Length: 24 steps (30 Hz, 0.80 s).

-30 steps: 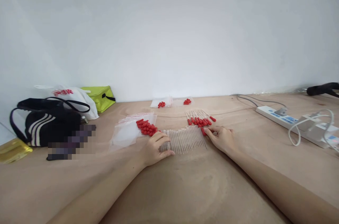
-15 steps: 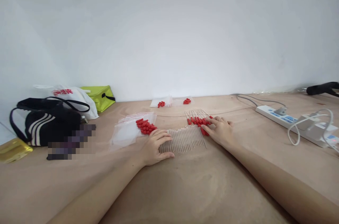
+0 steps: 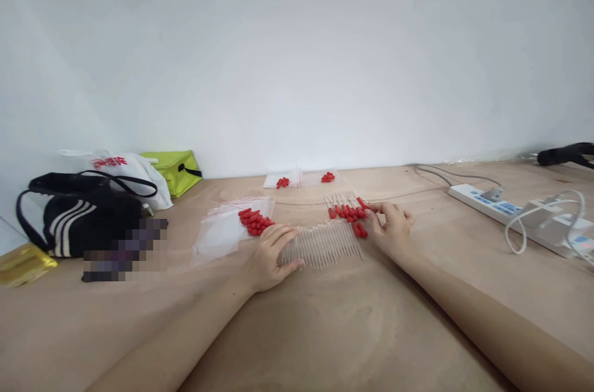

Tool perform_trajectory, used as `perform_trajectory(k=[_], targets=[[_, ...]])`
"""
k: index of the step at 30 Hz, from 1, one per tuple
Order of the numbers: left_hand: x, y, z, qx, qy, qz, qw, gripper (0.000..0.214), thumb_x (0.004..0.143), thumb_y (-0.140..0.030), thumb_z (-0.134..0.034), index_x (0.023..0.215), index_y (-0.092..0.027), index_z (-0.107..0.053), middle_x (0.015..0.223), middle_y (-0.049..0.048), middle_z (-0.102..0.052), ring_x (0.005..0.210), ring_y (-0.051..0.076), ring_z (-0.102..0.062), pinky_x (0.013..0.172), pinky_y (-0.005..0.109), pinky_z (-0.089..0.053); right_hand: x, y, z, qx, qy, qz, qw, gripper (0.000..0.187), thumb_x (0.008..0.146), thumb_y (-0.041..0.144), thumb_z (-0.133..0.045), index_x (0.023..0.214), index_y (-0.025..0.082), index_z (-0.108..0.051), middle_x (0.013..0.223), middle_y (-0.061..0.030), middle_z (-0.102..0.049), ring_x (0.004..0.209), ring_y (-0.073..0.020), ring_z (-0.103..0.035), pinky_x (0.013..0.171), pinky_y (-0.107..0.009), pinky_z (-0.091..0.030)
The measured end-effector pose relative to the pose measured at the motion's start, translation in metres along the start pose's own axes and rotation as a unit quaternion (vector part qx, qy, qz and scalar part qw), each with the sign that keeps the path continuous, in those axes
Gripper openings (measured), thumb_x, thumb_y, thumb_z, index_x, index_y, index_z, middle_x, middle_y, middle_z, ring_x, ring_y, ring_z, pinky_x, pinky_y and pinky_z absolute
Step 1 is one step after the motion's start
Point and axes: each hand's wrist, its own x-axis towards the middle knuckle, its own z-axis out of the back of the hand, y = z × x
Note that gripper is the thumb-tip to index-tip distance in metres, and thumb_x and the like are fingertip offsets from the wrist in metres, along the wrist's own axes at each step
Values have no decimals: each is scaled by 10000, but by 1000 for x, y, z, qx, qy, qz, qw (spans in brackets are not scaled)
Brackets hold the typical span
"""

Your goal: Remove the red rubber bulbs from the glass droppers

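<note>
One of the person's hands, the left hand (image 3: 273, 259), rests with thumb and fingers set apart, curved around the left end of a row of clear thin sticks (image 3: 327, 247). Over on the right, the right hand (image 3: 392, 228) is drawn narrow, thumb and fingertips together; it seems to pinch a red piece (image 3: 361, 202), though the fingers partly cover it.

The sticks lie side by side at the middle of the wooden desk (image 3: 325, 330), between the hands. Just beyond their right end is a cluster of red-tipped sticks (image 3: 346, 209), tips facing near. A few loose red pieces (image 3: 359, 230) lie between that cluster and the right palm.

Left of the sticks, a heap of red pieces (image 3: 255, 223) sits at the right edge of some flat clear bags (image 3: 216, 231). Farther back, near the wall (image 3: 297, 70), two small packets (image 3: 304, 178) show red bits.

On the far left stand a black striped bag (image 3: 99, 219), a white carrier bag (image 3: 151, 182) and a lime-green bag (image 3: 169, 177). To the right is a white power strip (image 3: 482, 204) with cables.
</note>
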Motion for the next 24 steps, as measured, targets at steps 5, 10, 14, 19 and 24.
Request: perform_trajectory(k=[5, 10, 14, 19, 24], targets=[[0, -3, 1, 54, -45, 2, 998, 520, 761, -377, -550, 1223, -188, -406, 1224, 136, -447, 1115, 259, -430, 915, 429, -375, -16, 18, 12, 68, 112, 161, 978, 165, 810, 257, -437, 802, 223, -598, 753, -17, -619, 778, -169, -495, 782, -350, -234], [1, -10, -1, 74, -56, -50, 994, 425, 769, -339, -560, 1160, -193, -478, 1122, 102, -546, 1053, 236, -468, 887, 406, -363, -25, 40, 16, 94, 169, 235, 952, 157, 812, 206, -440, 784, 225, -594, 748, -3, -614, 784, -158, -478, 804, -358, -226], [3, -14, -3, 55, -56, -73, 994, 222, 798, -266, -540, 1010, -214, -578, 914, 27, -648, 907, 180, -532, 853, 369, -346, -29, 48, 16, 108, 182, 251, 944, 159, 816, 196, -437, 783, 230, -589, 758, 8, -614, 783, -148, -475, 822, -364, -223], [4, -15, -6, 29, -68, -89, 993, 96, 792, -227, -554, 864, -211, -616, 705, -22, -653, 720, 135, -521, 783, 329, -339, -31, 54, 17, 107, 184, 269, 939, 170, 822, 197, -429, 773, 221, -590, 747, 5, -607, 767, -144, -475, 830, -372, -230], [5, -18, -9, 38, -69, -93, 993, 73, 796, -201, -540, 769, -169, -600, 619, -17, -617, 642, 120, -482, 735, 316, -336, -34, 58, 11, 82, 147, 285, 944, 242, 779, 394, -526, 919, 212, -603, 875, -41, -598, 804, -158, -491, 845, -389, -234]])
